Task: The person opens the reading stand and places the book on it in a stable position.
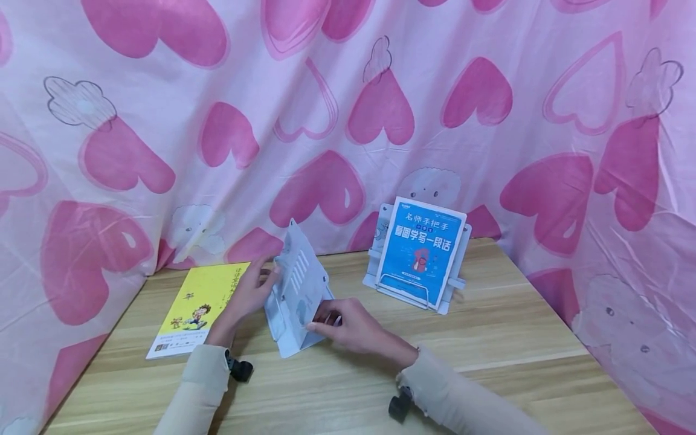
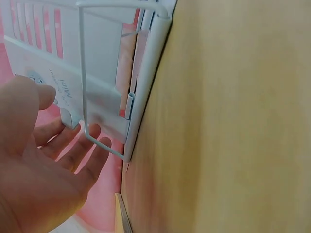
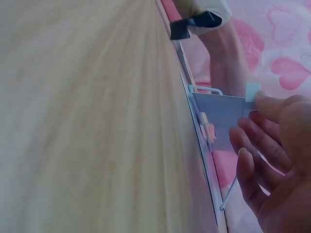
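A white metal book stand (image 1: pixel 304 275) with slots in its back panel stands tilted on the table in front of me, turned sideways. My left hand (image 1: pixel 247 296) is at its left edge; in the left wrist view the thumb (image 2: pixel 46 96) lies over the printed panel, fingers behind by a side tab (image 2: pixel 69 118). A wire holder (image 2: pixel 83 63) sticks out at the stand's front. My right hand (image 1: pixel 353 326) pinches the stand's right side low down. The right wrist view has its thumb on a small folded tab (image 3: pixel 252 92), the other fingers loosely bent below.
A yellow book (image 1: pixel 203 299) lies flat at the left, beside my left forearm. At the back right a second book stand (image 1: pixel 459 254) holds a blue book (image 1: pixel 418 254) upright. A pink heart-patterned curtain (image 1: pixel 326 121) hangs behind the wooden table (image 1: pixel 489 338).
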Demonstrator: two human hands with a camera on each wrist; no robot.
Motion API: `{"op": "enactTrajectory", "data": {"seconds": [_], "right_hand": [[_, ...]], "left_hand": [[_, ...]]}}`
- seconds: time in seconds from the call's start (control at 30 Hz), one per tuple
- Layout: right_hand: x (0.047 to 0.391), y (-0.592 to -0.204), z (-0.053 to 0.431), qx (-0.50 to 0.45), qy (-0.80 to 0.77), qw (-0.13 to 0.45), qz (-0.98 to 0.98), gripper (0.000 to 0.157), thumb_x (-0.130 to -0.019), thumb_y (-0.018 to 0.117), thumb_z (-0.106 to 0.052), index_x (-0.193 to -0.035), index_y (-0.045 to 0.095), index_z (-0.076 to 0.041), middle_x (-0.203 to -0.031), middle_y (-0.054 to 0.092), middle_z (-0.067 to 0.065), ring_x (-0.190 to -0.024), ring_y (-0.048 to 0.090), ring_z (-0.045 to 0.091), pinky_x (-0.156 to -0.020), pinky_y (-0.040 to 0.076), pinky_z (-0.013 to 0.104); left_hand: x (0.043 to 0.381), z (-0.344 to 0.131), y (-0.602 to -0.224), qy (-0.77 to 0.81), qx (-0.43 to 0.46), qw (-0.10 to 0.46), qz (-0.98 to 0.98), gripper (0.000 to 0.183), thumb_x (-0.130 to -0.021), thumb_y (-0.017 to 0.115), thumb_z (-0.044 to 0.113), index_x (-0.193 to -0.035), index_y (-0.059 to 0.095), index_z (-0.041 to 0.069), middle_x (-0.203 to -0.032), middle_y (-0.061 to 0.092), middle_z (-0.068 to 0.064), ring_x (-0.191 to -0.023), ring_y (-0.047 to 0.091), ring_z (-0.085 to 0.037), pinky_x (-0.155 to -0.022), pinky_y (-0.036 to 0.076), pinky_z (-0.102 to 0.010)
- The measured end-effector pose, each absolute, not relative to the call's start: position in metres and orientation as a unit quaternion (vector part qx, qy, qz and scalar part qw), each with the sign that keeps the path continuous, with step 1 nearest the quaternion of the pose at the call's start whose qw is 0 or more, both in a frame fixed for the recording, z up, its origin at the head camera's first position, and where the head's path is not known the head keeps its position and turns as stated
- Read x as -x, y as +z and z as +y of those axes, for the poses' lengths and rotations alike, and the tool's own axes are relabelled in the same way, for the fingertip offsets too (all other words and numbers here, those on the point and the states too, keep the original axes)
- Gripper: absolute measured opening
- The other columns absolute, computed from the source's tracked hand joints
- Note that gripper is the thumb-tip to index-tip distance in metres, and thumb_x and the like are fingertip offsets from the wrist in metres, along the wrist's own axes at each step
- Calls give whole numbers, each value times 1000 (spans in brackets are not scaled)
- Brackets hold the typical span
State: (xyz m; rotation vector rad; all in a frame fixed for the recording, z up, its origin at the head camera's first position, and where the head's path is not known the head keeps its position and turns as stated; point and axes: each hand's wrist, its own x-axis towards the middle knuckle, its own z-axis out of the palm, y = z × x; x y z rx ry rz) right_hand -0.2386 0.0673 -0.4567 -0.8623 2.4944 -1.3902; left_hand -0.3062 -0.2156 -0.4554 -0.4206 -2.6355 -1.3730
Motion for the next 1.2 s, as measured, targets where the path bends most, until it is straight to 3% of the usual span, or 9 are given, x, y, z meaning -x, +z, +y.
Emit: {"op": "enactTrajectory", "data": {"seconds": [0.33,0.57,0.83,1.0,1.2], "right_hand": [[242,-459,78,288,-488,79,820,27,-102,76,-41,-123,76,-24,-105,77,-10,-83,70,9,-68,62,25],[243,-459,80,279,-509,80,810,32,-102,78,-38,-131,75,-24,-113,78,-10,-93,73,9,-84,63,26],[243,-461,79,284,-519,83,802,35,-103,76,-36,-137,73,-27,-117,78,-12,-98,75,7,-90,62,24],[243,-460,80,288,-519,79,801,32,-104,75,-35,-134,74,-26,-116,78,-12,-98,75,7,-89,63,25],[247,-460,84,278,-509,57,813,22,-105,73,-32,-124,79,-24,-112,79,-12,-95,74,8,-84,63,26]], "left_hand": [[295,-220,-456,-458,125,76,-877,57,-116,50,30,-168,35,12,-164,45,-19,-139,58,-45,-118,49,-64],[291,-222,-457,-479,101,66,-870,61,-117,43,40,-169,32,9,-169,38,-21,-143,55,-48,-120,47,-64],[287,-222,-457,-492,76,56,-865,65,-116,39,49,-170,32,14,-173,35,-18,-146,54,-49,-120,46,-65],[284,-224,-455,-511,50,45,-857,66,-115,41,53,-169,34,17,-170,41,-15,-147,53,-46,-119,47,-64],[280,-227,-453,-534,26,46,-844,69,-114,41,56,-168,34,13,-159,52,-19,-144,57,-42,-119,49,-60]]}}
